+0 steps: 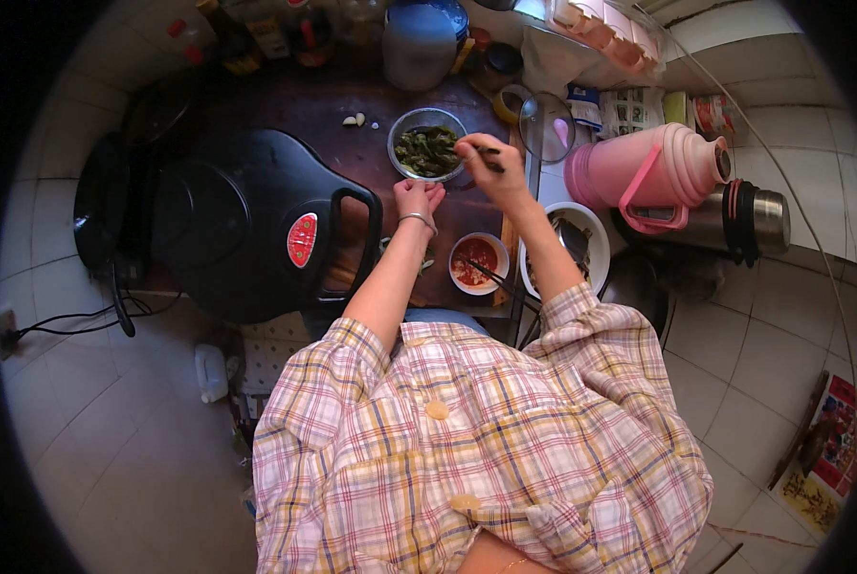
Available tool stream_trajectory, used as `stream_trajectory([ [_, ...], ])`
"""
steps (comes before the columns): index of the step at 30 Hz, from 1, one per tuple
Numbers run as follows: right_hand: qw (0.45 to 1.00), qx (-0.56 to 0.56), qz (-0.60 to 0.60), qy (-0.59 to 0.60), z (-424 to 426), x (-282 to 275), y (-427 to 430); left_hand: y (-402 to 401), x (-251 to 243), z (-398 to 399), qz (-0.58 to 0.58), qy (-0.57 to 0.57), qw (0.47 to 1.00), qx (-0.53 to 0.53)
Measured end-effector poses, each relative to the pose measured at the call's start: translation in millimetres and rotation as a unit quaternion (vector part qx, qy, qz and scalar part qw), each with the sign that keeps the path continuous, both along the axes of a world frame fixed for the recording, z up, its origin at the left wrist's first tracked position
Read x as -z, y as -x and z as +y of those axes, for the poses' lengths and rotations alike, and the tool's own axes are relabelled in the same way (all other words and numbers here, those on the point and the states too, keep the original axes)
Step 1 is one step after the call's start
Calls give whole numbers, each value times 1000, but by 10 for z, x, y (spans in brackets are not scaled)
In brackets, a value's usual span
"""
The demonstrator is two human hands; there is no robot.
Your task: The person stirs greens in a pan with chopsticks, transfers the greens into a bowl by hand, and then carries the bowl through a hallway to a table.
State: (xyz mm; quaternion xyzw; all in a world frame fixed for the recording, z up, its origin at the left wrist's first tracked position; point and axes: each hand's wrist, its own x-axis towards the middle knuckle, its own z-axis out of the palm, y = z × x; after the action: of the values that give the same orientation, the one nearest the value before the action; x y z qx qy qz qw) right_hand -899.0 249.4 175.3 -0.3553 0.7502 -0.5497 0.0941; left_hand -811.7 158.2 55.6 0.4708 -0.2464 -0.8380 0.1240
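Note:
A clear round bowl (429, 146) of dark green cooked vegetables stands on the dark tabletop. My right hand (491, 166) is closed around a dark, thin utensil, perhaps chopsticks, at the bowl's right edge; its tip is hidden. My left hand (418, 195), with a bangle at the wrist, is at the bowl's near rim with curled fingers; whether it grips the rim is not clear. Nearer to me, a white bowl (479, 263) holds red sauce with chopped bits, and dark chopsticks rest in it. Garlic cloves (354, 120) lie left of the clear bowl.
A black electric griddle (256, 215) fills the left side. On the right are a white basin (598, 244), a pink thermos (643, 168) lying on its side, a steel flask (769, 221) and a glass lid (547, 128). Bottles and a blue tub (425, 43) line the back.

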Motion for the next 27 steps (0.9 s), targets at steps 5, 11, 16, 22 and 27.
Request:
stream_trajectory([
  [5,990,122,-74,18,43,-195,34,-20,5,6,2,-1,1000,-29],
  [11,997,35,66,34,-82,174,-18,49,19,39,5,-1,1000,-1],
  [16,989,119,-83,42,-33,-148,-23,-11,-16,6,-13,-4,1000,-27],
  [22,999,36,-29,26,-90,80,-38,29,21,6,12,-15,1000,11],
  [27,998,34,-53,10,29,-384,-89,-24,50,-6,-1,-15,1000,-13],
])
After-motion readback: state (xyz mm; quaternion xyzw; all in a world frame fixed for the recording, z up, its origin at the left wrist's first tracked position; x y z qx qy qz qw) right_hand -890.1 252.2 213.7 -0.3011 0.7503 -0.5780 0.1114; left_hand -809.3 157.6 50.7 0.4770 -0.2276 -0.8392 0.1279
